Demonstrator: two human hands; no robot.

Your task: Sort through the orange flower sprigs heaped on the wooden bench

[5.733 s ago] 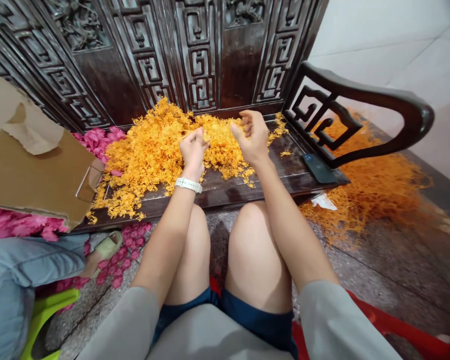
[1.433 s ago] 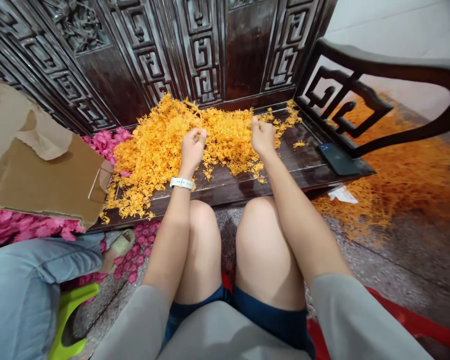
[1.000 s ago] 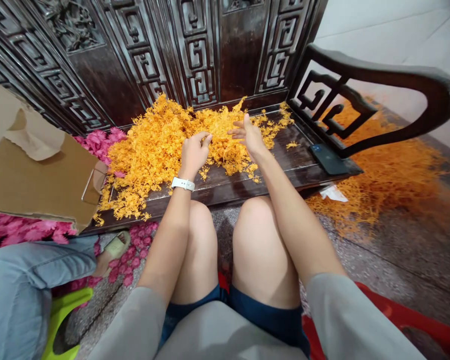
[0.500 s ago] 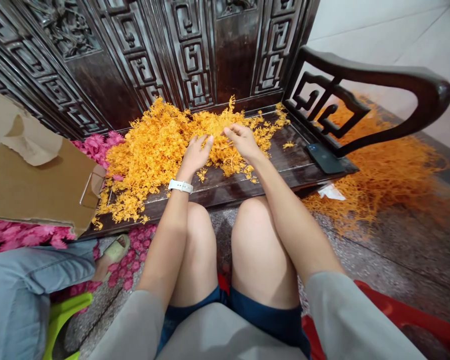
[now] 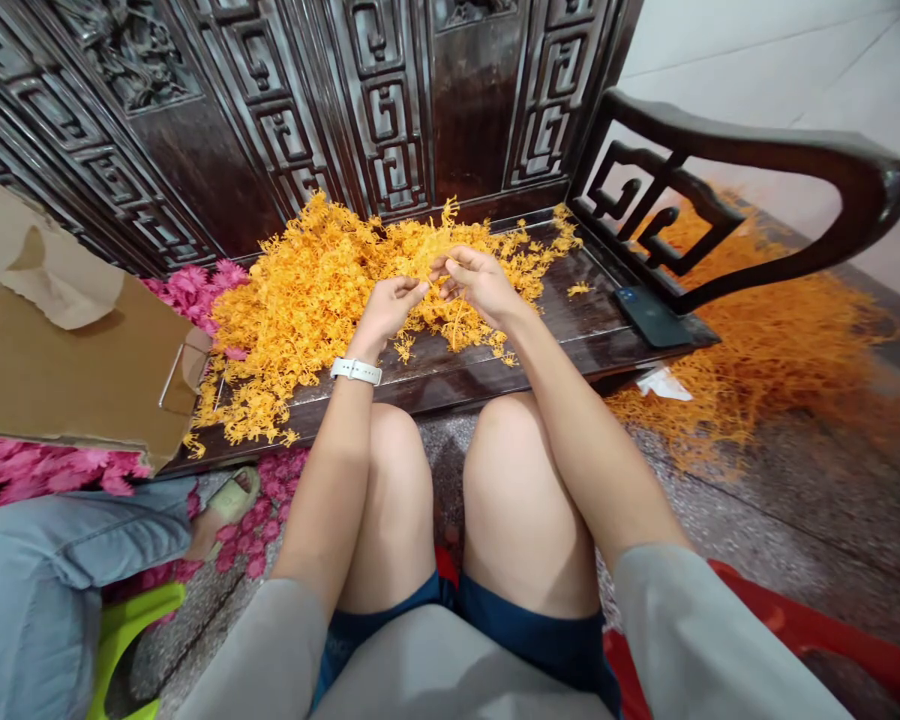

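A heap of small orange-yellow plastic floret pieces is spread over the seat of a dark wooden bench. My left hand, with a pale watch band at its wrist, is in front of the heap, thumb and fingertips pinched together. Facing it a little to the right is my right hand, its fingers curled in toward the thumb. The two sets of fingertips nearly meet. Whatever lies between them is too small and blends with the orange behind.
A cardboard box sits at left among pink plastic flowers. Beside it is another person's leg. A dark phone lies by the bench's armrest. More orange pieces cover the floor at right.
My left hand has gone from spread fingers to a pinch. The right fingers have curled and shifted slightly left, bringing the fingertips closer together.
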